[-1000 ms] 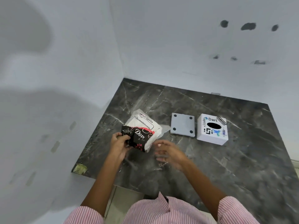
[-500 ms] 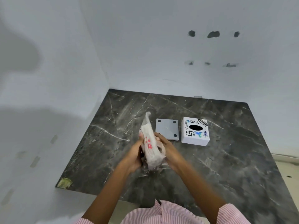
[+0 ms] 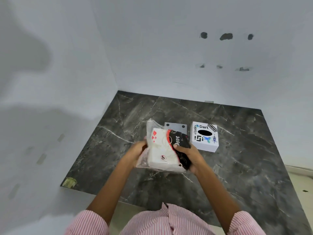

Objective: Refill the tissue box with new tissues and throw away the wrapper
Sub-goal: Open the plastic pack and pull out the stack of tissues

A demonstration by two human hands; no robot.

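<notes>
I hold a tissue pack in a clear plastic wrapper with a black and red printed end, raised above the dark marble counter. My left hand grips its white left side. My right hand grips the black printed end. The wrapper's loose clear flap sticks up at the far end. The white tissue box, covered in stickers with a dark oval slot on top, stands on the counter just right of the pack. Its grey base plate lies flat beside it, partly hidden behind the pack.
White walls close the counter at the back and on the left, meeting in a corner. The counter's near left corner carries a small yellowish sticker. A pale floor strip shows at the far right.
The pack was lifted off the counter by both hands and turned from edge-on to flat, its broad printed face now up. The view has shifted, so box and plate sit further left.
</notes>
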